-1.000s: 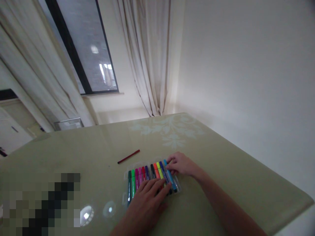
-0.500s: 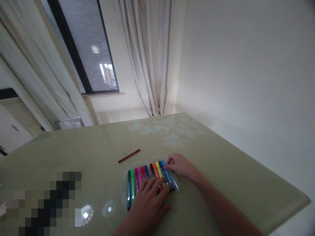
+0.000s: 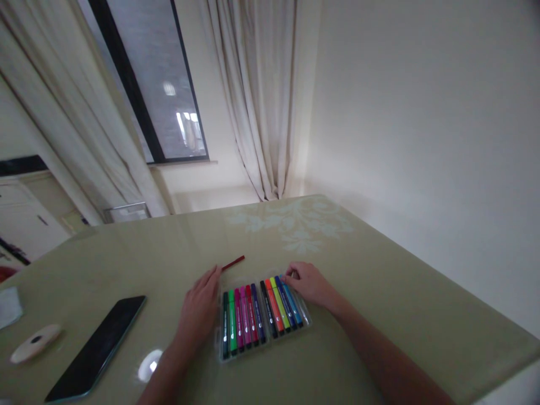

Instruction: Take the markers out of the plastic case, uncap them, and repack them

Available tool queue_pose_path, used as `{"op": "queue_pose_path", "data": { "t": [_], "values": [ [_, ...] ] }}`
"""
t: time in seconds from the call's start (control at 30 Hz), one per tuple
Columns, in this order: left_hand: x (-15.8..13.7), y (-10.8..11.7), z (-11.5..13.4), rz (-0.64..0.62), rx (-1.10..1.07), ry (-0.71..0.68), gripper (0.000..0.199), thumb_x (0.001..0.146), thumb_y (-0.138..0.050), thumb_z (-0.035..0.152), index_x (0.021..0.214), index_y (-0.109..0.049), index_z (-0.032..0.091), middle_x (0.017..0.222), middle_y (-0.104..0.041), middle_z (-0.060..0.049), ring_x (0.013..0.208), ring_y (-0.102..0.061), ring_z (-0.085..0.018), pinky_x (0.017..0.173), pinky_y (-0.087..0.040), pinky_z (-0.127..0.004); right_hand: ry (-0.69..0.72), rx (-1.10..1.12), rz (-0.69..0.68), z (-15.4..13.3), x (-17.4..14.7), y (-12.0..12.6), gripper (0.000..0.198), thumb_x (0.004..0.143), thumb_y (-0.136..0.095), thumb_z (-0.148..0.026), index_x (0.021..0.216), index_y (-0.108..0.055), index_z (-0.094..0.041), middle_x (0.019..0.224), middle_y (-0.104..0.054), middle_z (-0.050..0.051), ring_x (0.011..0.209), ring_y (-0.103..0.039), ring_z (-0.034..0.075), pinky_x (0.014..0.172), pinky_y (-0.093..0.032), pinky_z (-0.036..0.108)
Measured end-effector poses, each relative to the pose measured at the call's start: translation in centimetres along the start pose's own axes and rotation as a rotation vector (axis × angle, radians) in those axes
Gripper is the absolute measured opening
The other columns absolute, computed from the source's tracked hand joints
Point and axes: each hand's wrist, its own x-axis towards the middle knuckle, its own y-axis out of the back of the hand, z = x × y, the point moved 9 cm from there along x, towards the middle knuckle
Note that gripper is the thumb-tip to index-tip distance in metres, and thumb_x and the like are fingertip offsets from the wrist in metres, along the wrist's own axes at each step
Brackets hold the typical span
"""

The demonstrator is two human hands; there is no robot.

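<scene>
A clear plastic marker case lies flat on the table, with several colourful markers side by side in its two sections. My right hand is closed at the case's upper right corner, its fingertips against the top of the light blue marker. Left of the case, my left hand reaches forward with fingers extended and close together. Its fingertips meet the near end of a dark red marker lying loose beyond the case. That end of the marker is hidden, and no clear grip on it shows.
A black phone lies on the left of the greenish table, beside a pale oval object with a dark spot. Farther left is a whitish item. A wall runs along the right, with curtains behind.
My left hand has moved off the markers in the case, going left and forward to the loose dark red marker. My right hand stays at the case corner. The view shifted slightly.
</scene>
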Motion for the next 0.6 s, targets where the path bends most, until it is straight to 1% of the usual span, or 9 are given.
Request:
{"op": "queue_pose_path", "data": {
  "t": [0.07, 0.1, 0.2, 0.27, 0.33, 0.4, 0.43, 0.5, 0.6],
  "values": [
    [0.4, 0.0, -2.0, -0.03, 0.044, 0.027, 0.043, 0.099, -0.036, 0.028, 0.128, -0.066, 0.018, 0.14, -0.064, -0.012, 0.127, -0.058, -0.03, 0.108, -0.045, -0.05, 0.013, 0.011, 0.018, -0.4, 0.0, 0.0, 0.017, 0.09, -0.069, -0.031, 0.082, -0.073, -0.016, 0.077, -0.072, 0.004, 0.071, -0.062, 0.015, 0.061, -0.036, 0.024],
    [0.4, 0.1, -2.4, -0.036, 0.058, 0.041, 0.038, 0.098, -0.038, 0.031, 0.119, -0.068, 0.019, 0.131, -0.068, -0.012, 0.12, -0.061, -0.03, 0.105, -0.046, -0.049, 0.009, 0.016, 0.022, -0.5, 0.0, -0.1, 0.017, 0.09, -0.069, -0.031, 0.082, -0.073, -0.016, 0.077, -0.072, 0.004, 0.07, -0.061, 0.015, 0.061, -0.036, 0.024],
    [0.2, 1.1, -2.6, -0.001, 0.042, 0.116, 0.028, 0.096, -0.042, 0.038, 0.1, -0.065, 0.021, 0.103, -0.072, -0.01, 0.099, -0.066, -0.029, 0.092, -0.051, -0.045, 0.006, 0.042, 0.036, -0.9, -0.1, -0.1, 0.015, 0.09, -0.07, -0.03, 0.083, -0.072, -0.016, 0.073, -0.071, 0.003, 0.068, -0.061, 0.015, 0.061, -0.036, 0.024],
    [0.0, 1.9, -2.1, 0.058, -0.059, 0.166, 0.027, 0.096, -0.042, 0.041, 0.099, -0.061, 0.022, 0.099, -0.072, -0.009, 0.092, -0.066, -0.028, 0.085, -0.052, -0.043, 0.034, 0.082, 0.042, -1.5, -0.2, -0.3, 0.015, 0.09, -0.069, -0.028, 0.083, -0.073, -0.016, 0.071, -0.07, 0.002, 0.066, -0.06, 0.014, 0.061, -0.037, 0.024],
    [-0.2, 2.6, -1.2, 0.117, -0.249, 0.199, 0.03, 0.096, -0.042, 0.046, 0.103, -0.06, 0.023, 0.1, -0.072, -0.009, 0.09, -0.068, -0.027, 0.083, -0.053, -0.04, 0.088, 0.158, 0.031, -2.6, -0.3, -0.5, 0.017, 0.092, -0.065, -0.029, 0.084, -0.073, -0.017, 0.073, -0.071, 0.002, 0.068, -0.061, 0.014, 0.064, -0.04, 0.025],
    [-0.6, 2.5, 0.2, 0.132, -0.457, 0.218, 0.033, 0.096, -0.045, 0.05, 0.106, -0.06, 0.022, 0.095, -0.074, -0.007, 0.087, -0.07, -0.025, 0.081, -0.054, -0.038, 0.138, 0.276, 0.002, -3.7, -0.6, -1.0, 0.021, 0.095, -0.061, -0.032, 0.089, -0.075, -0.017, 0.079, -0.073, 0.003, 0.074, -0.064, 0.016, 0.068, -0.043, 0.025],
    [-0.9, 2.3, 1.2, 0.114, -0.536, 0.215, 0.035, 0.096, -0.045, 0.051, 0.106, -0.06, 0.022, 0.092, -0.074, -0.006, 0.084, -0.07, -0.025, 0.08, -0.054, -0.037, 0.156, 0.35, -0.012, -4.1, -0.7, -1.2, 0.023, 0.096, -0.059, -0.034, 0.093, -0.075, -0.018, 0.084, -0.074, 0.003, 0.077, -0.065, 0.016, 0.071, -0.045, 0.026],
    [-1.4, 1.6, 3.9, 0.039, -0.606, 0.158, 0.035, 0.096, -0.049, 0.053, 0.1, -0.064, 0.022, 0.089, -0.074, -0.005, 0.082, -0.07, -0.023, 0.078, -0.054, -0.034, 0.174, 0.51, -0.042, -4.8, -0.9, -1.7, 0.027, 0.097, -0.058, -0.041, 0.1, -0.074, -0.019, 0.091, -0.075, 0.004, 0.079, -0.065, 0.017, 0.073, -0.047, 0.027],
    [-2.3, 0.8, 7.4, -0.049, -0.704, 0.085, 0.034, 0.095, -0.052, 0.052, 0.099, -0.067, 0.022, 0.091, -0.076, -0.004, 0.082, -0.07, -0.022, 0.077, -0.055, -0.032, 0.14, 0.734, -0.067, -5.0, -1.0, -2.3, 0.035, 0.094, -0.061, -0.052, 0.102, -0.071, -0.019, 0.088, -0.072, 0.003, 0.071, -0.061, 0.015, 0.064, -0.046, 0.025]
  ]
}}
